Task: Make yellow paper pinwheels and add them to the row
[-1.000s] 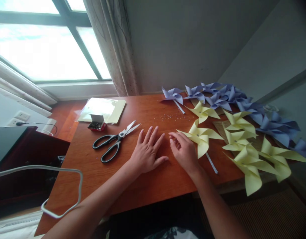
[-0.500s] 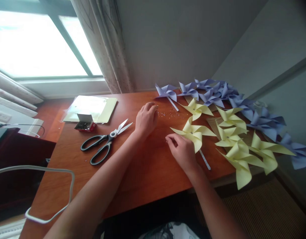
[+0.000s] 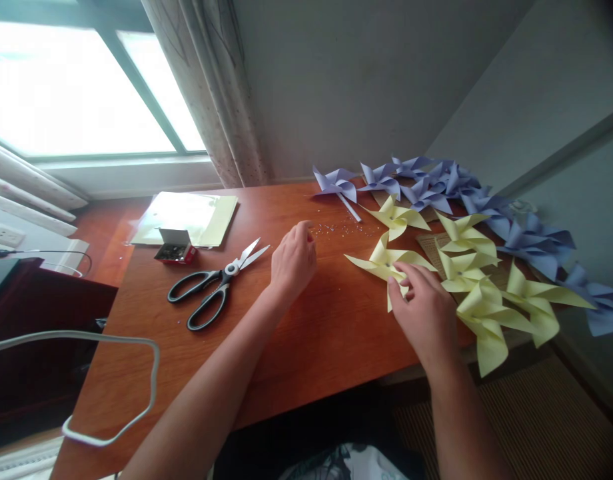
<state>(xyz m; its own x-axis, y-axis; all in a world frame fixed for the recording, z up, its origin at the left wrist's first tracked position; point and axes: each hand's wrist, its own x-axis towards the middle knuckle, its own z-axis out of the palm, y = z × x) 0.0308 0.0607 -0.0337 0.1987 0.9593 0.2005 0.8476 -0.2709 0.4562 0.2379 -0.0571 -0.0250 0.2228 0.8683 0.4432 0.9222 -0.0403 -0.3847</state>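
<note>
Fingers of right hand curl over yellow pinwheel, 3 o'clock from left hand; grip or mere touch, cannot tell. Left fingers bent, contents hidden. Risk: heavy pressure could crease pinwheel; sweep toward 10 o'clock could scatter pale specks.

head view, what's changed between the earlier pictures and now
The right hand moved right, onto the leftmost yellow pinwheel; whether it grips it is unclear. The left hand, first flat with fingers spread, has moved forward and curled. The scissors, small open box and purple pinwheels stayed put.
</note>
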